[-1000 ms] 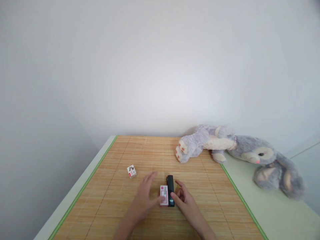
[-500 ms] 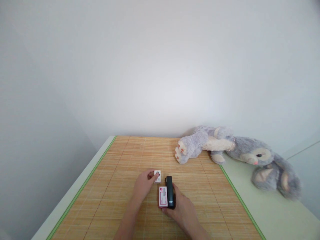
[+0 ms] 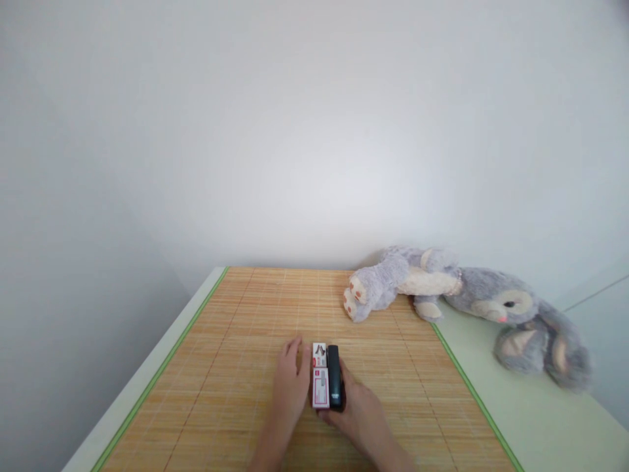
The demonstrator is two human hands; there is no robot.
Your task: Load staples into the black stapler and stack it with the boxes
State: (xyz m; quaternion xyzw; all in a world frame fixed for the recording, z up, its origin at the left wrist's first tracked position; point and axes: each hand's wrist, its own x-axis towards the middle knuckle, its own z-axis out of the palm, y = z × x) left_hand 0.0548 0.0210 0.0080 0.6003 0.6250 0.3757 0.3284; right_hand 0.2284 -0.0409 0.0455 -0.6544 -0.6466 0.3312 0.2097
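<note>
A black stapler lies lengthwise on the bamboo mat. Against its left side sits a pink-and-white box, and just beyond that box a smaller white box with a dark picture on its top. My right hand is wrapped round the near right side of the group. Its fingers rest along the stapler, and the thumb touches the near edge of the pink-and-white box. My left hand lies just left of the two boxes, fingers stretched forward and holding nothing. Whether it touches them I cannot tell.
The bamboo mat with green edging covers most of the pale table. A grey plush rabbit lies across the back right, partly on the mat. A white wall rises behind the table.
The small white box has moved right and slightly nearer, to the stapler's left side behind the pink-and-white box. My left hand has let go of it. My right hand has hardly moved.
</note>
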